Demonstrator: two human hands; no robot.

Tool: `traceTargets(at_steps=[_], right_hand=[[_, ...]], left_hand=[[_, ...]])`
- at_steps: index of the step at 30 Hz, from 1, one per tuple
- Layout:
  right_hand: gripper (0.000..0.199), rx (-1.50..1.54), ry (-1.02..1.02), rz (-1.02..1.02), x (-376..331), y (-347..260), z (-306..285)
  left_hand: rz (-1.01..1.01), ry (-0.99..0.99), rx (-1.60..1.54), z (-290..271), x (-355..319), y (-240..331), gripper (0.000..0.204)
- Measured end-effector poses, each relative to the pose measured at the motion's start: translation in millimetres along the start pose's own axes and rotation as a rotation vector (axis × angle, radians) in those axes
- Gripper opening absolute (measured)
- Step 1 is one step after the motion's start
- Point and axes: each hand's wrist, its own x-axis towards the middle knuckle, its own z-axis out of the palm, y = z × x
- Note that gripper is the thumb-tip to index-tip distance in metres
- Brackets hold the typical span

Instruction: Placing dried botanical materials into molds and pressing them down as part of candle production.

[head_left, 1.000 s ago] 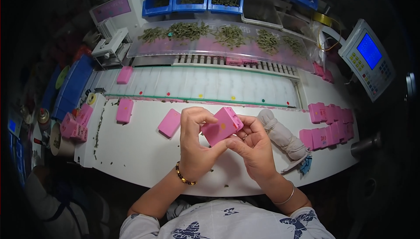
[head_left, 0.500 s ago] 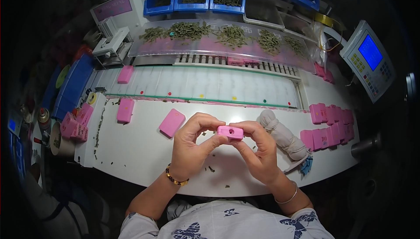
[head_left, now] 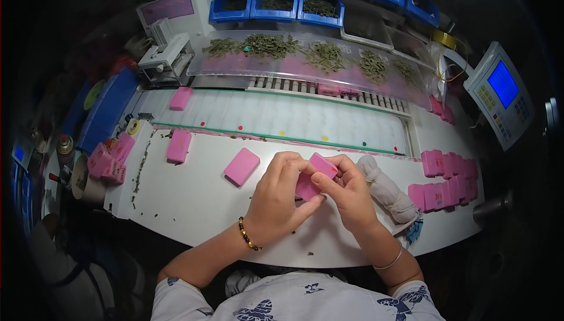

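Note:
Over the front middle of the white table, a pink block-shaped rubber mould (head_left: 306,187) is held between my two hands, tilted, with a small red mark near its right end. My left hand (head_left: 271,200) grips its left side, fingers curled over the top and thumb below. My right hand (head_left: 351,196) pinches its right end, thumb laid across the near face. Fingers cover part of the mould, and I cannot tell whether its halves are parted. Left of my hands lies another pink mould (head_left: 242,167), with one more (head_left: 179,146) farther left.
Rows of pink moulds (head_left: 449,191) stand at the right, beside a grey-white cloth bundle (head_left: 385,189). Behind runs a white panelled strip (head_left: 282,115) with a green edge. Green pieces (head_left: 267,45) lie on a clear tray below blue bins (head_left: 273,4). A control screen (head_left: 503,83) stands far right.
The mould has been turned and tilted between my fingers; its end with the round hole no longer faces me. The whole view has shifted slightly.

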Motion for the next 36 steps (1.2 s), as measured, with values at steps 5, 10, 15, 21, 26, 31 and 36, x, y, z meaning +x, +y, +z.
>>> traceTargets(at_steps=[5, 10, 15, 21, 26, 31, 36], right_hand=[[0.038, 0.082, 0.002, 0.138, -3.5, 0.5, 3.8], [0.042, -0.115, -0.074, 0.125, -19.5, 0.7, -6.8], [0.037, -0.154, -0.012, 0.165, -27.3, -2.1, -14.7], [0.034, -0.140, -0.032, 0.150, -29.4, 3.2, -16.2], [0.032, -0.206, -0.031, 0.214, -30.6, -1.4, -24.8], [0.035, -0.200, -0.069, 0.196, -24.2, -4.7, -6.6], [0.036, -0.148, -0.157, -0.038, -16.2, -0.2, 12.6]], left_hand=[[-0.261, -0.025, 0.134, -25.9, 27.8, -64.4, 0.031], [-0.457, 0.182, 0.595, -96.5, 44.5, -183.7, 0.031], [-0.437, 0.155, 0.681, -103.8, 51.5, -204.3, 0.036], [-0.346, 0.137, 0.717, -76.7, 43.0, -135.3, 0.057], [-0.417, -0.404, 0.464, -65.2, 3.7, -66.9, 0.071], [-0.655, -0.442, -0.543, -68.2, 2.0, -49.0, 0.059], [-0.658, -0.552, -1.154, -51.4, -1.1, -25.3, 0.040]])
